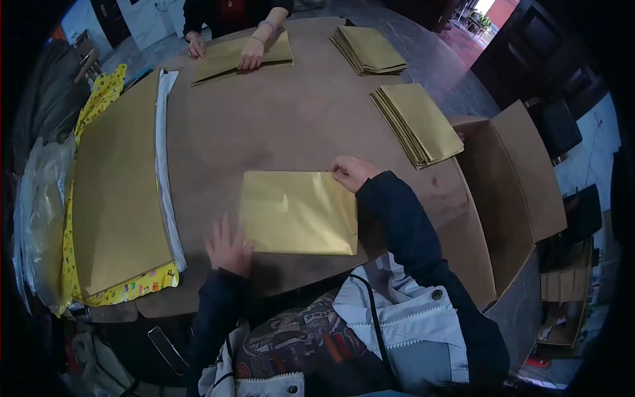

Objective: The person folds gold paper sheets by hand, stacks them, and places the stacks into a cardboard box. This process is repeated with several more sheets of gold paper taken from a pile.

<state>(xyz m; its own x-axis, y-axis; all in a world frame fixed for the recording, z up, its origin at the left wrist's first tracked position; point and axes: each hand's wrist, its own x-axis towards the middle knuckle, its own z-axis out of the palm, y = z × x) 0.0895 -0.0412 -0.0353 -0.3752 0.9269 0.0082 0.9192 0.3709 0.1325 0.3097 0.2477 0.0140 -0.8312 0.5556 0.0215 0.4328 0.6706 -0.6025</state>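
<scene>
A shiny gold paper sheet (294, 215) lies flat on the brown table before me, with a small crease near its middle. My right hand (354, 173) is at its far right corner, thumb and fingertips pinched on the paper's edge. Beside the near left edge rests my left hand (228, 246), slightly blurred, fingers spread and palm down, its thumb close to or touching the paper. To the left lies a large stack of flat gold paper (119, 178) on yellow patterned wrapping (135, 286).
Two piles of folded gold paper, the nearer pile (423, 122) and the farther pile (370, 47), sit at the right edge. An open cardboard box (522, 172) stands beside the table. Across it, another person's hands (251, 54) rest on a gold sheet (278, 49).
</scene>
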